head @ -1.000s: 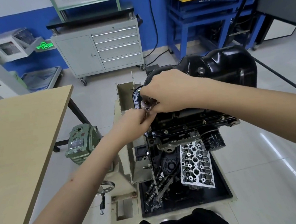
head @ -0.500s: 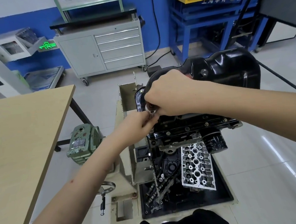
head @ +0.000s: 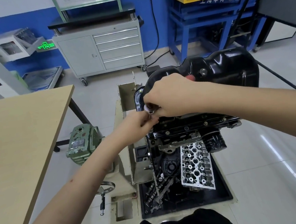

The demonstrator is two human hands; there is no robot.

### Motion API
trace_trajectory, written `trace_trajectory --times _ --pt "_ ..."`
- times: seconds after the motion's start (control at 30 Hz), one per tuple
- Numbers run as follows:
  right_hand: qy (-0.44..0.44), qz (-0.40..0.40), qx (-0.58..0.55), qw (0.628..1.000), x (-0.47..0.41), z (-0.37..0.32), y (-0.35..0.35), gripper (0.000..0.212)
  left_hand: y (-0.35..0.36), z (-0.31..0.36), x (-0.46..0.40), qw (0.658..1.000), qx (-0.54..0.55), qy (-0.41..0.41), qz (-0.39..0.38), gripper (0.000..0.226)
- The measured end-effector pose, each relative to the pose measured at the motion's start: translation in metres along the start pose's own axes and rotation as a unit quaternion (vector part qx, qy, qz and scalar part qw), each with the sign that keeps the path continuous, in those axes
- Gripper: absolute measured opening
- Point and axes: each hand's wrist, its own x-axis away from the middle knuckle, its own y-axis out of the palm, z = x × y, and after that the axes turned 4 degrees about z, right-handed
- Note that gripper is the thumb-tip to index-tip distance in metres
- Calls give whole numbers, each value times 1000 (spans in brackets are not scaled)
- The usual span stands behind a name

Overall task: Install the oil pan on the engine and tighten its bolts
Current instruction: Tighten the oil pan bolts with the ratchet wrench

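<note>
The black oil pan (head: 225, 69) sits on top of the upturned engine (head: 180, 137), which hangs on a beige stand. Several bolts (head: 205, 123) line the pan's near flange. My right hand (head: 170, 96) grips a ratchet wrench (head: 149, 108) with a red handle tip (head: 190, 77), its chrome head over the pan's left front corner. Just below it, my left hand (head: 136, 125) pinches the socket extension under the ratchet head. The bolt under the socket is hidden by my fingers.
A wooden table (head: 23, 138) stands at left. A green gearbox (head: 83, 144) and handwheel (head: 106, 187) sit on the stand's left side. A cylinder head (head: 196, 166) and camshafts (head: 159, 189) lie in the black tray below. A grey tool cabinet (head: 101, 50) stands behind.
Both hands stay at the pan's left front corner on the ratchet. Only the view has shifted slightly; no clear turn of the tool shows.
</note>
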Motion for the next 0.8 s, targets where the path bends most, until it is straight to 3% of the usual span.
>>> trace_trajectory --times 0.1,0.2,0.27,0.37,0.5,0.6,0.73,0.8 --pt "47 -33 -131 990 1 -6 8 37 -2 -1 2 1000 -9 -10 2 26" --pt "137 -72 -411 898 6 -15 22 35 1 -2 -1 999 -18 -41 -12 23" --pt "184 -42 -483 855 10 -16 29 30 4 -2 -2 999 -26 -44 -17 23" --pt "141 -8 -416 898 11 -1 32 28 4 2 -4 1000 9 -20 -1 23" --pt "-30 -41 -226 973 5 21 17 23 2 4 -6 999 -13 -6 -51 33" --pt "-109 -32 -58 992 2 23 14 19 3 5 -8 996 -29 17 -81 33" --pt "-33 21 -116 993 6 16 16 21 1 0 -8 997 24 4 -71 24" --pt "31 -23 -258 965 10 9 20 24 4 -2 -5 997 49 22 -49 26"
